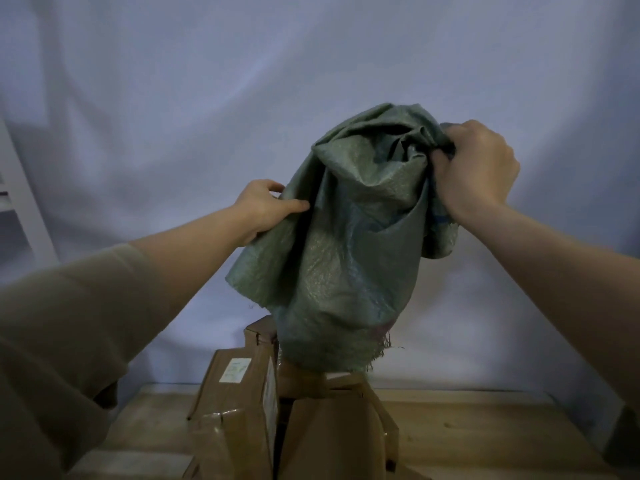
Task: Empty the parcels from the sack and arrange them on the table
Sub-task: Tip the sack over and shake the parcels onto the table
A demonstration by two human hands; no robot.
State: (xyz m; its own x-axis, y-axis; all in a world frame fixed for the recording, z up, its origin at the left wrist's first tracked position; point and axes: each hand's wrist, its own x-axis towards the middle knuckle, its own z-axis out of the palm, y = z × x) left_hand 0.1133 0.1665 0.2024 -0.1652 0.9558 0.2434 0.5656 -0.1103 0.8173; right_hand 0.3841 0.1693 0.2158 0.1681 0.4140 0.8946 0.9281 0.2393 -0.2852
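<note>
A green woven sack [349, 244] hangs upside down in the air, crumpled, its frayed mouth pointing down over a pile of brown cardboard parcels. My left hand [263, 207] grips the sack's left side. My right hand [474, 168] clutches the bunched cloth at its upper right. Under the sack, a parcel with a white label [232, 393] leans at the left, a tall narrow parcel [261, 337] stands behind it, and another parcel [336, 434] lies at the right. They rest together on the wooden table [467, 434].
A pale blue cloth backdrop [242, 81] hangs behind the table. A white frame [20, 195] stands at the far left. Bare wood of the table shows right of the parcels and at the near left.
</note>
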